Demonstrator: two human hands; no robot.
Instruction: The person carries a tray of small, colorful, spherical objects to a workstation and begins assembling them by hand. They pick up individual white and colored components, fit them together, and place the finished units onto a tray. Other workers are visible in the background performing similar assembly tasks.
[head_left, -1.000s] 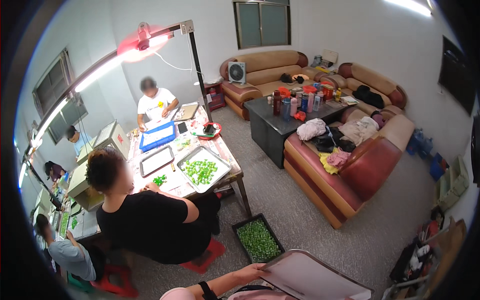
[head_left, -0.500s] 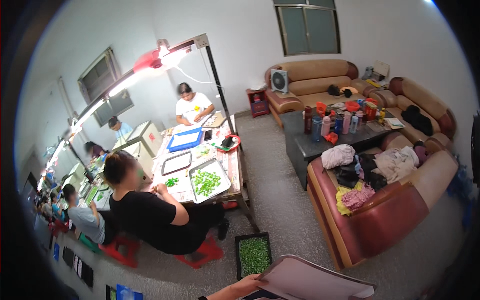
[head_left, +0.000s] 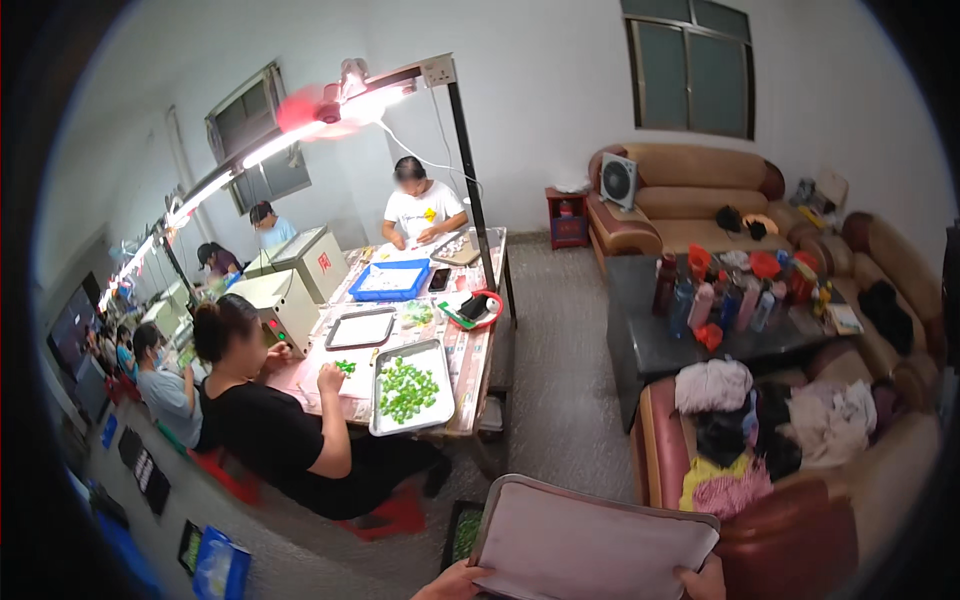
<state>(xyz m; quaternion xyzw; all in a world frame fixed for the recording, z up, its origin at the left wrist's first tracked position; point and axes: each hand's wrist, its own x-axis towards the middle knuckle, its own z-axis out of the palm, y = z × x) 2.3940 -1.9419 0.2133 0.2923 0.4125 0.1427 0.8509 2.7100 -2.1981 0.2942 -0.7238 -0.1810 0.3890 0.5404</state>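
Note:
Low in the view I carry a metal tray (head_left: 595, 545) with a pale flat inside and a raised rim. My left hand (head_left: 456, 583) is closed on its near left edge. At its right edge my right hand (head_left: 706, 581) grips the rim, mostly cut off by the lower border. Partly covered by the tray, a black bin (head_left: 456, 535) of small green pieces stands on the floor. A white tray (head_left: 447, 408) with green pieces rests on the worktable ahead, beside a seated co-worker (head_left: 275, 430) in black.
The worktable (head_left: 475, 350) also bears a blue tray (head_left: 388, 281) and a dark-rimmed tray (head_left: 361, 328). To the right stand a dark table (head_left: 640, 300) with bottles and a sofa (head_left: 660, 430) heaped with clothes. Red stools (head_left: 390, 515) and a blue bag (head_left: 218, 565) are at left.
The metal tray has swung flatter and left, now covering much of the black bin. My right hand has come into view on its edge. The room has shifted right as my head turned left.

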